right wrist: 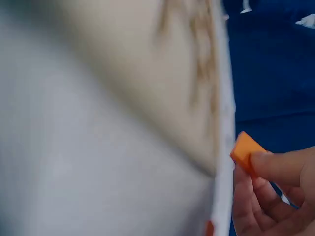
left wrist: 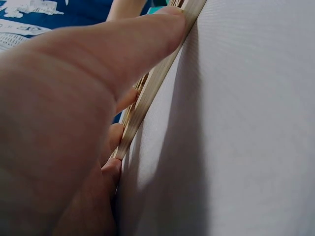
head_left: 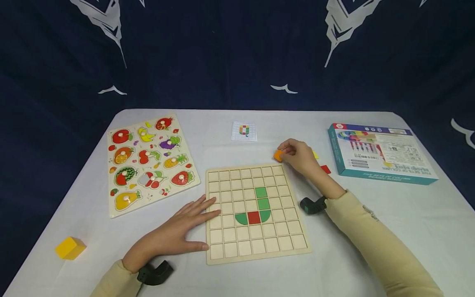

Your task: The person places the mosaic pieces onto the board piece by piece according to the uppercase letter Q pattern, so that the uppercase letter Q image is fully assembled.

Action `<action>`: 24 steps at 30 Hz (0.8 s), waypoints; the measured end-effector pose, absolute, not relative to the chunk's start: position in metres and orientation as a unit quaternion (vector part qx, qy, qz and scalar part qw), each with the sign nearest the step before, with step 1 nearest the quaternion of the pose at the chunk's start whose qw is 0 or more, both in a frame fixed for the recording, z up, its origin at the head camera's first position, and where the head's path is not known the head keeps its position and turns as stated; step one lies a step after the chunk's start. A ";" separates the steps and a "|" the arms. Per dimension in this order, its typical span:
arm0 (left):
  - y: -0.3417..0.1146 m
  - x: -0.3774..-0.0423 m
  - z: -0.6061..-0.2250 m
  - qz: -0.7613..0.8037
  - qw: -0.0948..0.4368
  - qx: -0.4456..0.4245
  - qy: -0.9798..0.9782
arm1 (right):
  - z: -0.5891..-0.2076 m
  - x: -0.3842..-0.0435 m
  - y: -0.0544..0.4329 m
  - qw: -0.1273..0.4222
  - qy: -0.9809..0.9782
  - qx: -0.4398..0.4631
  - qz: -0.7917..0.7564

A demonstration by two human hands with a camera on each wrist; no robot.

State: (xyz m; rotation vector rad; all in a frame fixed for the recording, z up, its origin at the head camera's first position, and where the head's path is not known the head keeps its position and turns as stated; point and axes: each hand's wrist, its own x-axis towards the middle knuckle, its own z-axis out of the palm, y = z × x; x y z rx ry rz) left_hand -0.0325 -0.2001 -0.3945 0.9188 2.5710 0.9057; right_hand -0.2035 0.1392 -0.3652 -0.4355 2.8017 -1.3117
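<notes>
A square wooden grid board [head_left: 226, 249] lies in the middle of the white table. On it sit two green square tiles [head_left: 264, 203], a red square tile [head_left: 254, 218] and two rounded green pieces [head_left: 241, 219]. My left hand [head_left: 174, 233] rests against the board's left edge, fingers spread and straight; in the left wrist view its thumb [left wrist: 142, 44] touches the board's side. Beyond the board's far right corner, my right hand [head_left: 301, 159] pinches an orange tile [right wrist: 246, 150] between thumb and fingers. Beside that hand lie a red piece [head_left: 325, 169] and a partly hidden yellow piece [head_left: 316, 155].
A small card with a coloured grid pattern [head_left: 244, 131] lies behind the board. The fruit peg puzzle [head_left: 154, 165] is at the left, with a yellow block [head_left: 70, 248] nearer the front. A teal-edged box [head_left: 382, 152] lies at the right.
</notes>
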 end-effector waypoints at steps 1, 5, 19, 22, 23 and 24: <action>-0.200 -0.033 -0.395 0.311 0.133 0.317 0.886 | -0.362 -0.201 0.138 0.015 0.891 -0.147 -0.430; -0.199 -0.033 -0.394 0.307 0.135 0.315 0.888 | -0.350 -0.180 0.124 0.068 0.857 -0.193 -0.473; -0.199 -0.033 -0.393 0.308 0.143 0.309 0.888 | -0.357 -0.128 0.071 0.171 0.820 -0.321 -0.442; -0.199 -0.033 -0.392 0.308 0.143 0.309 0.888 | -0.359 -0.126 0.068 0.164 0.824 -0.329 -0.430; -0.199 -0.033 -0.392 0.308 0.143 0.309 0.888 | -0.360 -0.125 0.068 0.162 0.826 -0.330 -0.428; -0.199 -0.033 -0.392 0.308 0.143 0.309 0.888 | -0.361 -0.124 0.067 0.160 0.828 -0.330 -0.425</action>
